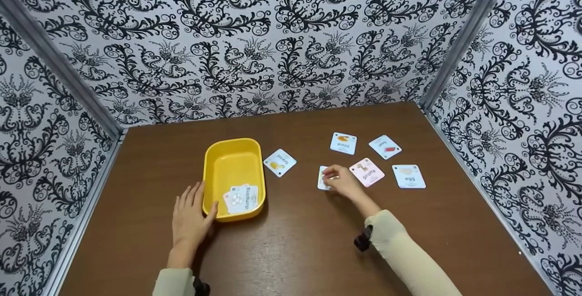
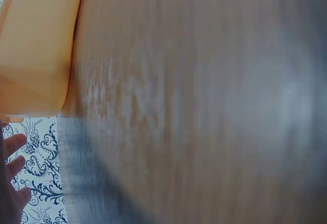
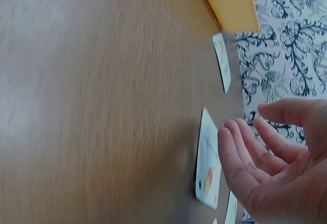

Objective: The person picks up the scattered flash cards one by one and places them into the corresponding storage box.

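Note:
My left hand [image 1: 190, 216] rests against the near left side of a yellow plastic tray [image 1: 207, 164], fingers straight and spread, thumb by the rim. Inside the tray lie a "dumpling" card [image 1: 243, 199] and at least one more card, partly hidden under it. Over a white picture card [image 1: 322, 180] hovers my right hand [image 1: 344, 182], loosely bent and covering part of it. The right wrist view shows that card [image 3: 207, 163] on the table, with a gap between the thumb and the fingers [image 3: 237, 157] and nothing pinched there.
A "bread" card [image 1: 280, 163] lies beside the tray. Right of it are a "pizza" card [image 1: 343, 143], a "beef" card [image 1: 385, 146], a pink-edged "giraffe" card [image 1: 367, 173] and an "egg" card [image 1: 409, 176]. Patterned walls [image 1: 282, 59] enclose the brown table [image 1: 295, 241].

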`<state>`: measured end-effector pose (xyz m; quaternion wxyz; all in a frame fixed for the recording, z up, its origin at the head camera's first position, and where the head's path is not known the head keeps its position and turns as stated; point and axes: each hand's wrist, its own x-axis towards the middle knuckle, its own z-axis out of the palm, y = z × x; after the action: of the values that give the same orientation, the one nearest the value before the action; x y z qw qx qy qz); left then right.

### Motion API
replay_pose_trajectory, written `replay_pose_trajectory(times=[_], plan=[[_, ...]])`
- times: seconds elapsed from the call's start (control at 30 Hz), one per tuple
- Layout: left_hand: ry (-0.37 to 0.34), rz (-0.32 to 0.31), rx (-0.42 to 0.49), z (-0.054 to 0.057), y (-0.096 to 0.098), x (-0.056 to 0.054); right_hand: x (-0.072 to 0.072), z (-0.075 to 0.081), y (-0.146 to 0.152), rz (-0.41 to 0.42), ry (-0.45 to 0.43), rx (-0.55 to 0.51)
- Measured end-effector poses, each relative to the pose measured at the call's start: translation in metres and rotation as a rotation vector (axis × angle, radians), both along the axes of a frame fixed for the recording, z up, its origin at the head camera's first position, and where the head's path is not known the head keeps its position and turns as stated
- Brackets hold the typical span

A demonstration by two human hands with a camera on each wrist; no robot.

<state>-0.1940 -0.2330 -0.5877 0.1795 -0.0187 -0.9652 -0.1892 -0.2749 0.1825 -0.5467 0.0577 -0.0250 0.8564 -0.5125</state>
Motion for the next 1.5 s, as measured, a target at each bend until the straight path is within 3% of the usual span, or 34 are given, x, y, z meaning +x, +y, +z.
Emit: replay_pose_trajectory(times=[0.27, 0.67, 1.1, 1.5], plan=[[0.009, 0.003, 0.002, 0.0, 0.0, 0.0, -0.001, -0.004, 0.025, -0.041, 0.095, 0.158], [0.0, 0.008, 0.014, -0.001, 0.0, -0.002, 0.003, -0.007, 0.038, -0.074, 0.129, 0.421], [-0.039, 0.007, 0.01, 0.001, 0.001, 0.0, -0.002, -0.02, 0.047, 0.103, 0.235, 0.546], [0.002, 0.004, -0.022, -0.001, 0.0, -0.001, -0.007, -0.013, 0.047, 0.189, 0.15, 0.613]])
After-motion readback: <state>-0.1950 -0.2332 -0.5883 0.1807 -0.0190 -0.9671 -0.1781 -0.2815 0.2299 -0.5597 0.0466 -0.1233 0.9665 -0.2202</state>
